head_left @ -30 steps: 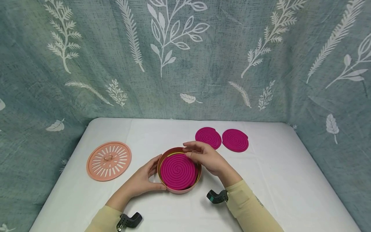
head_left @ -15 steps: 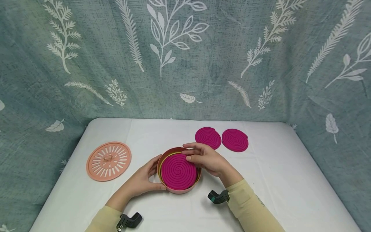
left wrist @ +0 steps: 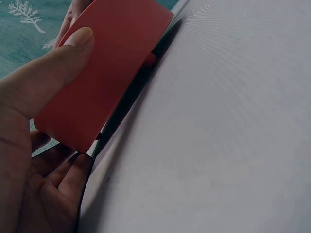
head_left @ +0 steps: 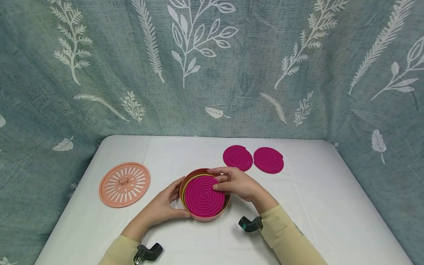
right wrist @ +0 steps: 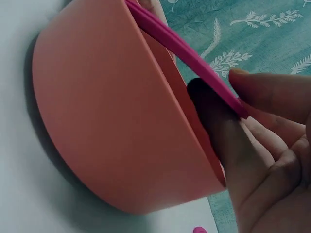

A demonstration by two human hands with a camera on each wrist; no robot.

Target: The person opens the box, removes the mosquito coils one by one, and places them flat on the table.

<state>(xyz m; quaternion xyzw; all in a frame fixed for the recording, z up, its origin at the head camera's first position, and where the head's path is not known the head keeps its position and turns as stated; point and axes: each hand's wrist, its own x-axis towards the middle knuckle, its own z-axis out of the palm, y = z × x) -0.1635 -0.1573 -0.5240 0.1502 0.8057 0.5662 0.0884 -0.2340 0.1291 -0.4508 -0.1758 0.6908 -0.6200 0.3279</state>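
A round salmon-coloured bowl (head_left: 204, 219) stands at the middle of the table, with a yellow rim inside it. The left hand (head_left: 165, 206) grips its left side; in the left wrist view the thumb lies on the wall (left wrist: 97, 73) and the fingers curl near its base. Over the bowl's opening lies a magenta spiral disc (head_left: 203, 197). The right hand (head_left: 240, 184) pinches that disc's upper right edge between thumb and fingers. In the right wrist view the disc (right wrist: 189, 56) is tilted, its pinched edge raised above the bowl's rim.
Two more magenta spiral discs (head_left: 237, 157) (head_left: 268, 160) lie side by side behind the bowl to the right. A slotted salmon-coloured lid (head_left: 124, 184) with a small handle lies at the left. The white table (head_left: 318, 206) meets a patterned green curtain (head_left: 245, 103) behind.
The right hand has moved slightly down and to the right, its thumb and fingers now on the disc's edge. That disc has shifted slightly right. The left hand has stayed still.
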